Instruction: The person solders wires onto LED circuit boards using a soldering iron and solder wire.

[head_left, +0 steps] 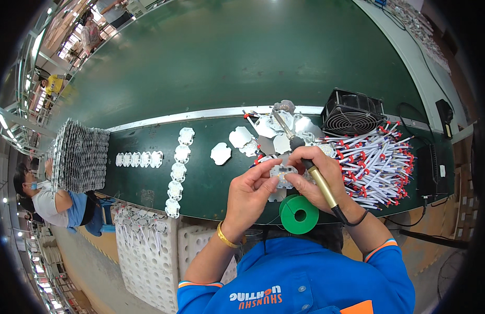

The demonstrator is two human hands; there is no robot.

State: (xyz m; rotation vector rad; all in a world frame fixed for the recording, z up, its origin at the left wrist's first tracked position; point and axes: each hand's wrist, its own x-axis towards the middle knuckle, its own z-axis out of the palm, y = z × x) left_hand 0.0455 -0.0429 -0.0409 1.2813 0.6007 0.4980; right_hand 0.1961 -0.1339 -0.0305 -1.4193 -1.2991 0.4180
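Board (283, 172), small, white and round, sat pinched in the left hand (248, 194); the right hand (318, 175) gripped a soldering iron (305, 159), tip toward twelve o'clock. Solder spool (298, 214) lay at six, wires (375, 162) at three; a slip could burn fingers

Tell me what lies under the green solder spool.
The green solder spool rests on the dark green bench top, at its near edge. A white board piece pokes out beside it; whatever lies directly beneath the spool is covered.
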